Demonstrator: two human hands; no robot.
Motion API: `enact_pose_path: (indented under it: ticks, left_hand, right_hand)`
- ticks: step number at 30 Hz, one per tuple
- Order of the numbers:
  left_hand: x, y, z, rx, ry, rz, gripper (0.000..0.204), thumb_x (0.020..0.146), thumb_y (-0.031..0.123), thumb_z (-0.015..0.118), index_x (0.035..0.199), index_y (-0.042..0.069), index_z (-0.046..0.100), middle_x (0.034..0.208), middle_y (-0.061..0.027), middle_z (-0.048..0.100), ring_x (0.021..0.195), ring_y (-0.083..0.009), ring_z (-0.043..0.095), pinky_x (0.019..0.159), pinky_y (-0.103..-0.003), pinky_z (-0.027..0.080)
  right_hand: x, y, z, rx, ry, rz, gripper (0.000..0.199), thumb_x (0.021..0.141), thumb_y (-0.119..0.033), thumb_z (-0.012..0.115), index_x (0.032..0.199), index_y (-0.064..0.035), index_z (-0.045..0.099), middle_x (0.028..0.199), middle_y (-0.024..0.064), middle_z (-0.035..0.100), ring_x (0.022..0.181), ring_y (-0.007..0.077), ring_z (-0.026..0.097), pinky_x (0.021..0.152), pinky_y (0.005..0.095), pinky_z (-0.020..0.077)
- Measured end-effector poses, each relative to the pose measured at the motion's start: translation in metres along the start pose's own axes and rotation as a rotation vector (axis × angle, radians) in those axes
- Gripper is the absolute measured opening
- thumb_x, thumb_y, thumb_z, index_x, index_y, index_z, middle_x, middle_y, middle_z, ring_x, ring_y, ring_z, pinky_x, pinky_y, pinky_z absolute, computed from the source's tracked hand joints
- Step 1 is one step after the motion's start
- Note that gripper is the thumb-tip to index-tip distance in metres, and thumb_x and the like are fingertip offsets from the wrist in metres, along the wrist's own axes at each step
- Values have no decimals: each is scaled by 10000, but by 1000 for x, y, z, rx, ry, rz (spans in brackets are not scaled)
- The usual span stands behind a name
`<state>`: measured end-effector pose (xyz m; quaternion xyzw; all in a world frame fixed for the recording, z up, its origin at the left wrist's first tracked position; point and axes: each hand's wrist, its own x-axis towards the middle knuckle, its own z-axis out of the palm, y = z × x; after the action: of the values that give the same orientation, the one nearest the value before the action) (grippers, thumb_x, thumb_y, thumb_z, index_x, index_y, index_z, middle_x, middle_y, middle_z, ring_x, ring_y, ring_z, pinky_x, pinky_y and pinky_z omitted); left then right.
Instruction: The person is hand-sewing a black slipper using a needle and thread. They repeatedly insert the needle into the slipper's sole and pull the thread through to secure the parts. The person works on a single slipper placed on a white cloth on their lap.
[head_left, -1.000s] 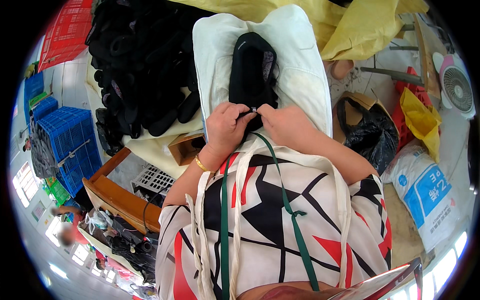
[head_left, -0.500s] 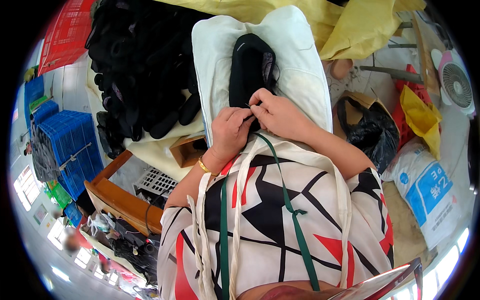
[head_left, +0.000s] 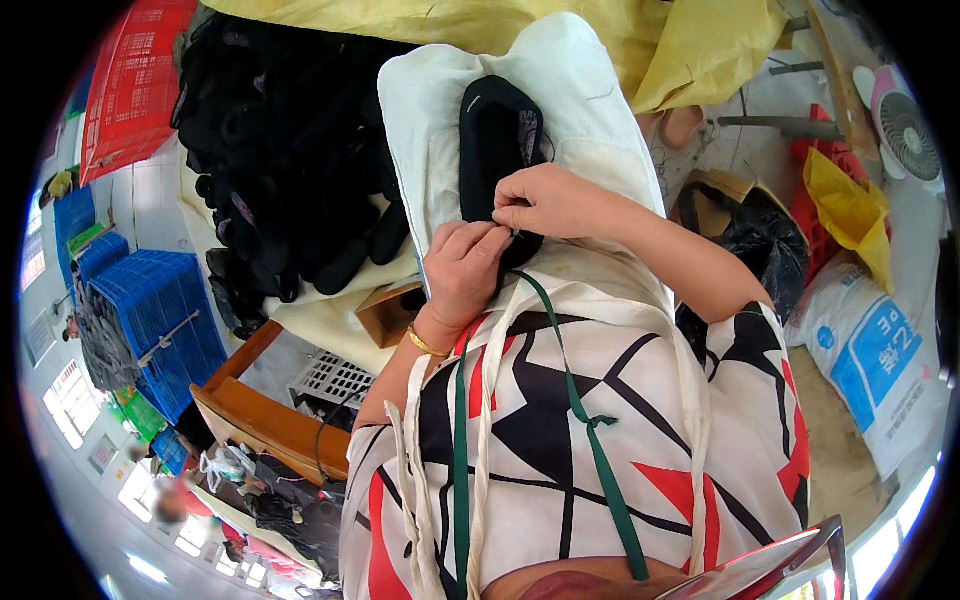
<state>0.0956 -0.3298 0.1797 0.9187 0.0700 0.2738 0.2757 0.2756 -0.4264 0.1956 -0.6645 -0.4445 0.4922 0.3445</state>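
A black cloth shoe (head_left: 487, 140) with a patterned lining lies lengthwise on the white apron cloth (head_left: 590, 110) over my lap, its near end toward me. My left hand (head_left: 465, 265) is closed around that near end, thumb and fingers pinching its edge. Just to the right, my right hand (head_left: 545, 203) is bent in a pinch at the same spot, its fingertips almost against the left ones. Something tiny may be between the right fingertips, but it is too small to name. The hands hide the shoe's near end in part.
Many black shoes (head_left: 285, 150) are heaped to my left. Beyond the heap stands a red crate (head_left: 135, 90); blue crates (head_left: 165, 320) are farther left. A wooden drawer (head_left: 275, 425) juts out at lower left. On the right are a black plastic bag (head_left: 745, 235), a white sack (head_left: 870, 350) and a fan (head_left: 908, 125).
My right hand has turned, its fingers now folded closer over the shoe's near end, with the elbow further out. My left hand stays on the shoe. The whole view has shifted slightly.
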Motion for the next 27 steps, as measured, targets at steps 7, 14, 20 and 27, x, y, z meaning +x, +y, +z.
enact_pose_path:
  ticks: [7,14,20,27]
  left_hand:
    - [-5,-4,6,35,19,-7,274,670,22,785,922,114,728,862,-31,626,782,-240,592,676,-348,503]
    - [2,-4,7,-100,-99,-28,281,680,29,819,932,95,712,848,-61,632,751,-258,601,644,-356,490]
    - [3,-4,1,-96,-126,-117,267,705,19,792,948,86,703,845,-72,629,750,-271,588,651,-366,480]
    - [11,-7,-7,-142,-191,-98,274,707,-15,776,950,78,689,836,-75,623,738,-277,578,642,-362,472]
  right_hand:
    - [-2,8,20,-265,218,-189,153,912,-183,611,887,-32,615,824,136,615,742,359,599,648,420,479]
    - [44,3,9,14,712,-355,192,985,-220,574,905,-45,562,843,104,634,665,301,628,591,377,509]
    - [5,-28,-33,892,130,98,293,1036,-334,495,974,-49,527,755,50,661,532,133,627,451,247,504]
    - [-20,-59,-119,1297,870,-598,187,1055,-235,490,917,-110,510,659,-19,435,615,121,504,926,411,517]
